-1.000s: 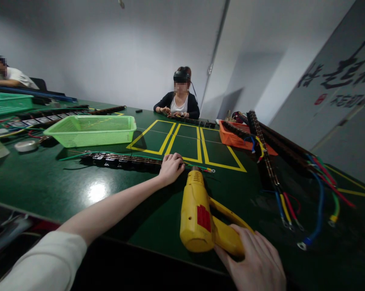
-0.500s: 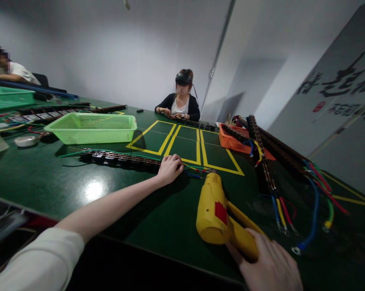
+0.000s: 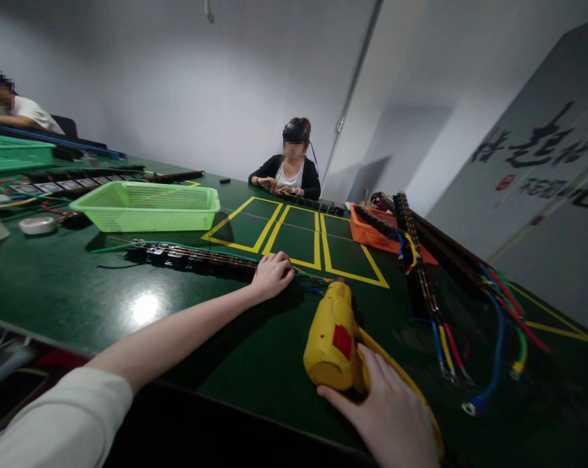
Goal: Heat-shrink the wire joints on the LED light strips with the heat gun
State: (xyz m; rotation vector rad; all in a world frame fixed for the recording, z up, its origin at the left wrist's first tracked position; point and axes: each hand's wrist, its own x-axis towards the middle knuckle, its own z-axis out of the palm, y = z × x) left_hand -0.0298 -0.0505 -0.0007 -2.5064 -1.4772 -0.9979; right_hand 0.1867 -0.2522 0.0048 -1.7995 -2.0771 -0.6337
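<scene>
My left hand (image 3: 273,276) is closed over the right end of a dark strip-like assembly (image 3: 191,258) with long copper-coloured rods and a green wire, lying on the green table (image 3: 177,351). Thin coloured wires (image 3: 311,279) come out to the right of that hand. My right hand (image 3: 391,409) is wrapped round the handle of a yellow heat gun (image 3: 329,338) with a red label. The gun's nozzle points away from me, close to the wire ends. The palm and fingers hide part of the handle.
A light green basket (image 3: 147,208) stands behind the assembly. An orange basket (image 3: 376,231) and cable bundles (image 3: 421,260) with ring terminals lie at the right. Across the table sits a person (image 3: 289,172); another person (image 3: 25,114) is at far left. Yellow tape outlines mark the middle.
My right hand has shifted left and forward on the heat gun, its grip now nearer the body. The gun has moved slightly left. My left hand has hardly moved.
</scene>
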